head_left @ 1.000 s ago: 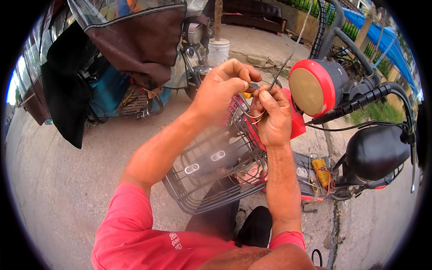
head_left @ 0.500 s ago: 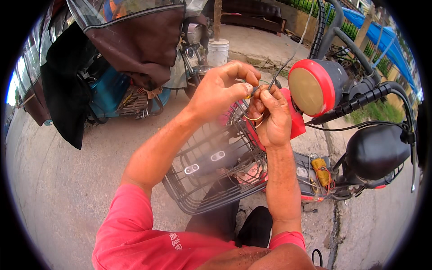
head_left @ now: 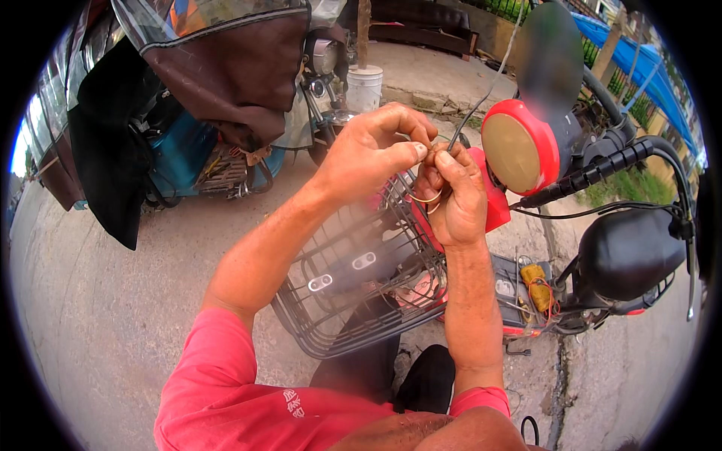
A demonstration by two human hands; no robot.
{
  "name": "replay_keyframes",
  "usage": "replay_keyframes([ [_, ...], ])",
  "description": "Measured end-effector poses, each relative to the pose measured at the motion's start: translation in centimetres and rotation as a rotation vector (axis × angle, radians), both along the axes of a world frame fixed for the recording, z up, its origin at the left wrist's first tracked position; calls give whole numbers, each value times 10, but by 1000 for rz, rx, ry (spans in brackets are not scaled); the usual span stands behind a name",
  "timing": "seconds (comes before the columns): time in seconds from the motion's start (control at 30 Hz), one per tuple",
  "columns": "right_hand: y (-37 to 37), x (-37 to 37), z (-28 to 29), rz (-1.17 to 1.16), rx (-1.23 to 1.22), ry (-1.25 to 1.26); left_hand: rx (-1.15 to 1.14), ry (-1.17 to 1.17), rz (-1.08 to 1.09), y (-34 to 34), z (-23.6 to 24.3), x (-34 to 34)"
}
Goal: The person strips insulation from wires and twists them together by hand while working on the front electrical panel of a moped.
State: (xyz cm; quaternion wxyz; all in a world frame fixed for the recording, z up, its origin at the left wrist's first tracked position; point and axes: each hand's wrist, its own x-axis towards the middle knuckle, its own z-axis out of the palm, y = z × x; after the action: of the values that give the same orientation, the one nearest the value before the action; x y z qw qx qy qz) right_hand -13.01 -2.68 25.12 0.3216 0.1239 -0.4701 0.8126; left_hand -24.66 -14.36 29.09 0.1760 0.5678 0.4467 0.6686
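Note:
My hands meet in front of a red-rimmed round headlight (head_left: 514, 146), above a black wire basket (head_left: 331, 347). A thin dark cable (head_left: 489, 96) comes down from above into the fingers of my right hand (head_left: 459, 192), which pinches it between thumb and forefinger. A pale yellowish wire (head_left: 429, 200) curves out below those fingers. My left hand (head_left: 376, 146) has thumb and bent forefinger closed at the wire's end, touching the right fingertips. The exact join between the fingers is too small to make out.
A red motorbike body with a black seat (head_left: 633, 242) extends to the right. A yellow multimeter-like device (head_left: 535, 288) with wires lies on its footboard. A covered teal three-wheeler (head_left: 177, 154) stands at left, a white bucket (head_left: 364, 89) behind. A blurred dark oval (head_left: 551, 60) is above the headlight.
My left fingertips have shifted slightly, and a small yellow bit beside the left thumb no longer shows. A blurred dark oval has appeared above the headlight. My right hand has barely moved.

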Motion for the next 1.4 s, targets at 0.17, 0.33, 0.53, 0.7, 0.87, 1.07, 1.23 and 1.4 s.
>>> replay_keyframes([
  [0.17, -2, 2, 3, -31, 3, -23, -3, 0, -6, 0, 0, 1],
  [0.33, -3, 2, 4, -54, 9, -27, -9, -5, -4, 0, 0, 1],
  [0.53, 2, -1, -1, -34, 40, -3, 10, 33, 13, 0, 2, 3],
  [0.7, -1, 1, 3, -82, 48, -46, 68, 22, -42, 5, -5, -1],
  [0.87, -2, -1, 3, -77, 47, -35, 168, 124, 62, 7, -8, -7],
  [1.07, 2, 0, 1, -49, 12, -30, 166, 102, 76, 5, -5, -5],
  [1.23, 4, -1, -1, -35, 15, -22, 172, 108, 89, 6, -6, -6],
  [1.4, 3, -1, 0, -46, 1, -23, 134, 78, 64, 6, -6, -8],
])
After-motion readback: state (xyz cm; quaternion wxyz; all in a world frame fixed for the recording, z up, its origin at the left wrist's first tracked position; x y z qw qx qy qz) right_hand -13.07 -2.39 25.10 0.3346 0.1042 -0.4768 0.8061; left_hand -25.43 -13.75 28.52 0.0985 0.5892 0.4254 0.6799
